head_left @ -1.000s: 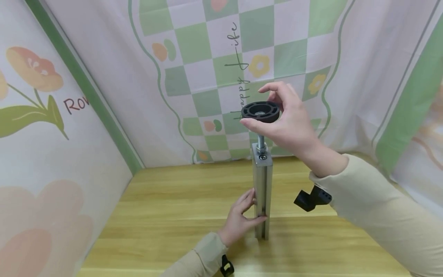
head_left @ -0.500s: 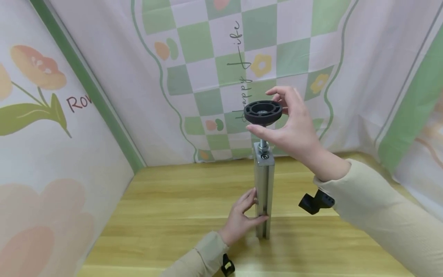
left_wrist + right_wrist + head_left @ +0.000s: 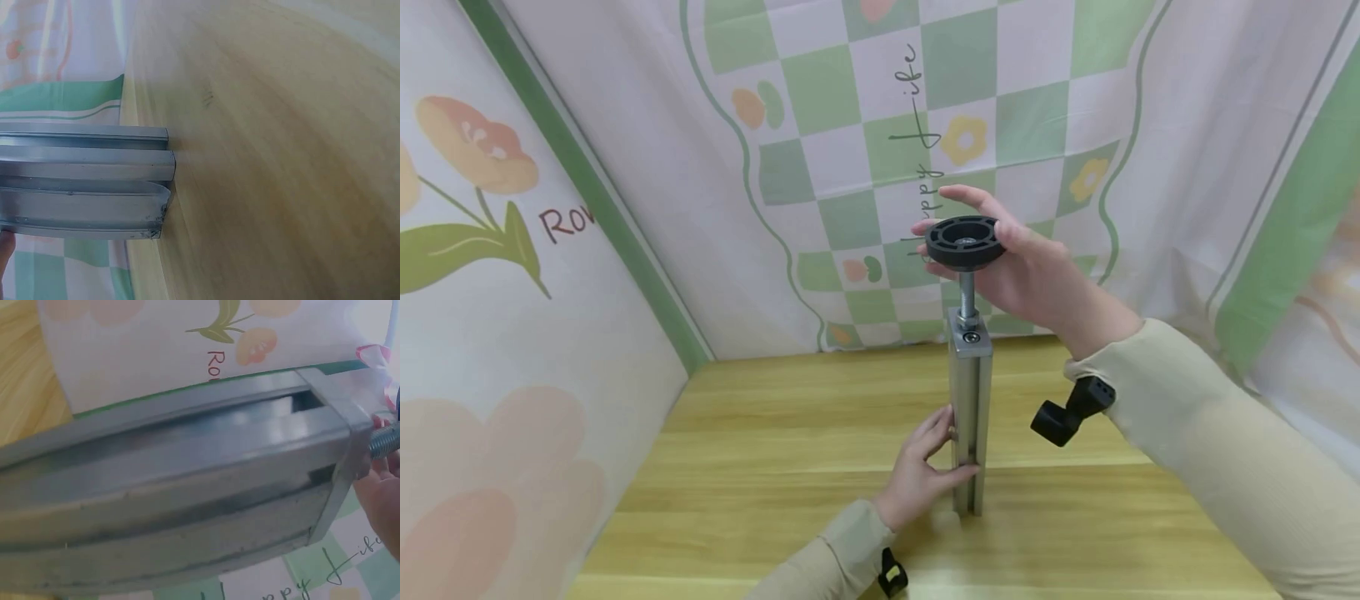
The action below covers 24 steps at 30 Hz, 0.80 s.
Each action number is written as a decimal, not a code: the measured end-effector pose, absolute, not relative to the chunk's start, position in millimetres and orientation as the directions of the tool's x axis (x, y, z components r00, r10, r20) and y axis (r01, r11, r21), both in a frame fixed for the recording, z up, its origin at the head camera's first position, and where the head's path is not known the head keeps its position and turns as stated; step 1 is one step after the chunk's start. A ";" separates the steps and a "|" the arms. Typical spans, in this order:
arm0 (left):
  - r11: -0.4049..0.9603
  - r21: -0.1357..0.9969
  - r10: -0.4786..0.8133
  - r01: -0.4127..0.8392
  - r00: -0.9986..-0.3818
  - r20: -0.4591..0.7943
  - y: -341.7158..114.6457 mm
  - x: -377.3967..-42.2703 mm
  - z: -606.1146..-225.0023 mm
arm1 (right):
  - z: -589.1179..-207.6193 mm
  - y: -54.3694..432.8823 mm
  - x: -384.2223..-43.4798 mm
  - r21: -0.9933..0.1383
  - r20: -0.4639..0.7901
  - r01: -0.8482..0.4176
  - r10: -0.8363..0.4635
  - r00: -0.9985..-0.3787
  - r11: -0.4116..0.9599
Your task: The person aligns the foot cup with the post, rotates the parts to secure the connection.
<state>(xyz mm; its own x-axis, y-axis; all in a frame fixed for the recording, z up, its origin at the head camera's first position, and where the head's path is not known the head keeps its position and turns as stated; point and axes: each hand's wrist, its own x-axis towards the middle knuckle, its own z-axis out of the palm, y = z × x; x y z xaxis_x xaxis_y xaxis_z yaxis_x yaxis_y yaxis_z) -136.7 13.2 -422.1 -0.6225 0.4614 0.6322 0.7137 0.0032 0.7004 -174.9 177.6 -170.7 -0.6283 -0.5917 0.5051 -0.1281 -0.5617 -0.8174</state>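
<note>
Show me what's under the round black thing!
Under the black disc, a threaded rod runs down to the top of the metal bar. The disc covers most of its underside and part of the right hand behind it.

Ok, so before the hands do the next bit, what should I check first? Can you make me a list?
1. Metal post standing upright on the table: ok.
2. Left hand holding the post low down: ok.
3. Bolt going straight into the post's top: ok, it looks straight.
4. Black disc on top of the bolt: ok, and it looks about level.
5. Right hand gripping the disc firmly: cannot tell, part of the hand is hidden behind it.
6. Bolt tight: cannot tell from looking.
</note>
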 end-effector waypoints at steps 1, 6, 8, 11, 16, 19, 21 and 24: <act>0.002 0.695 0.460 0.719 -0.617 0.638 13.2 -136.8 -422.0 | -170.1 177.0 -175.7 -0.809 0.505 -0.086 -0.611 -0.609 -0.582; 0.005 0.666 0.452 0.746 -0.596 0.664 13.2 -137.6 -422.3 | -168.0 174.3 -175.6 -0.686 0.512 0.187 -0.648 -0.564 -0.704; 0.002 0.674 0.454 0.739 -0.601 0.657 13.2 -137.3 -422.1 | -168.7 174.0 -175.9 -0.620 0.526 0.283 -0.656 -0.541 -0.731; 0.000 0.698 0.462 0.716 -0.619 0.635 13.1 -136.7 -421.8 | -171.7 174.5 -177.1 -0.572 0.545 0.341 -0.656 -0.522 -0.746; 0.005 0.708 0.465 0.707 -0.628 0.624 12.8 -135.6 -420.8 | -176.7 175.4 -179.5 -0.576 0.549 0.323 -0.647 -0.529 -0.751; 0.010 0.715 0.465 0.699 -0.636 0.616 12.8 -135.1 -420.6 | -178.4 175.2 -180.4 -0.580 0.557 0.307 -0.642 -0.527 -0.755; 0.019 0.713 0.466 0.701 -0.637 0.614 13.0 -135.4 -420.6 | -179.2 175.2 -180.8 -0.581 0.567 0.292 -0.635 -0.524 -0.760; 0.016 0.717 0.464 0.696 -0.641 0.612 13.1 -136.1 -421.9 | -180.3 174.6 -180.5 -0.583 0.577 0.269 -0.624 -0.527 -0.767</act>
